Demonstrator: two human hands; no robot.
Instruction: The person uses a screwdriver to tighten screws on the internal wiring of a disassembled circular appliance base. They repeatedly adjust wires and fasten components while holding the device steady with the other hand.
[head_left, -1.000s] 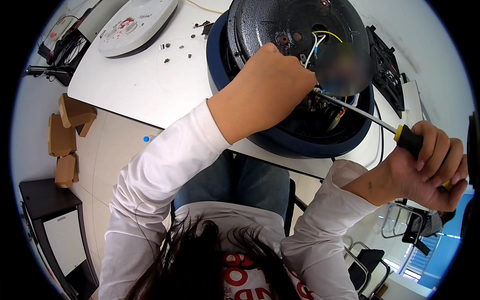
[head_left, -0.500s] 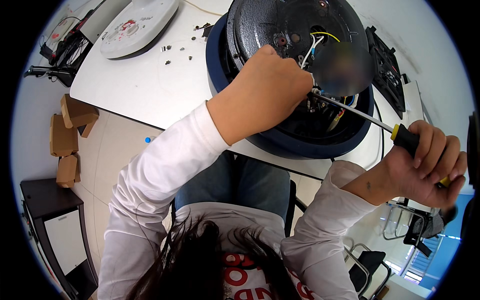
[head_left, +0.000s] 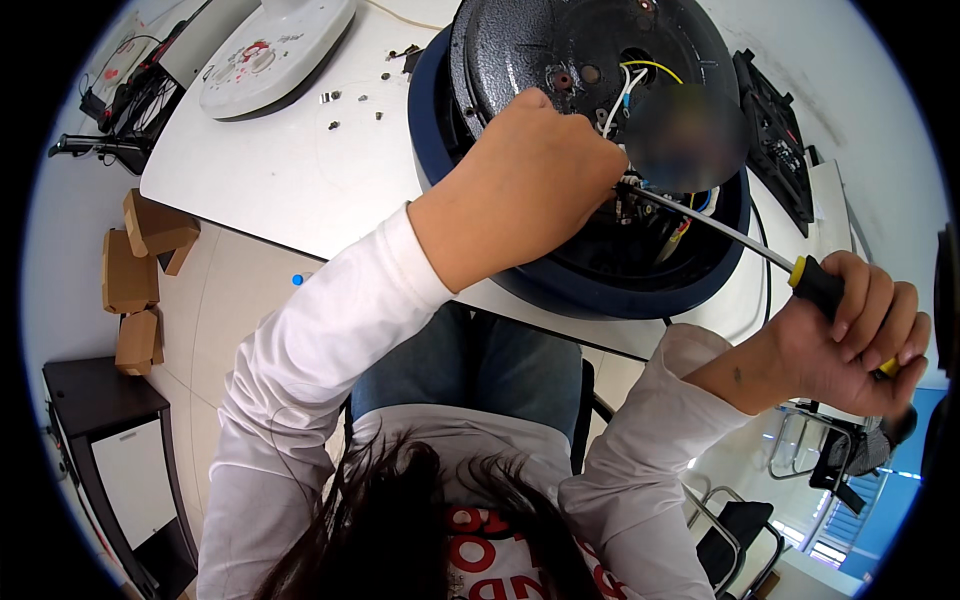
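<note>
My right hand (head_left: 865, 335) is wrapped round the black and yellow handle of a long screwdriver (head_left: 715, 228). The screwdriver's shaft slants left and away, and its tip reaches the parts inside a round dark blue appliance housing (head_left: 560, 295). Closed in a fist, my left hand (head_left: 535, 185) is over the housing near that tip; its fingertips, and whatever they grip, are hidden. Behind it a round black metal plate (head_left: 520, 60) rests tilted on the housing. White and yellow wires (head_left: 622, 95) run between plate and housing. A blurred round patch covers part of the plate.
A white appliance lid (head_left: 275, 65) lies at the table's far left. Several small metal parts (head_left: 333, 97) are scattered between it and the housing. To the right lies an opened black tool case (head_left: 775, 140). Cardboard boxes (head_left: 130, 270) and a dark cabinet (head_left: 110, 400) stand left of the table (head_left: 250, 190).
Very little differs. The screwdriver's handle and my right fingers have shifted slightly; its tip stays at the same spot beside my left fist.
</note>
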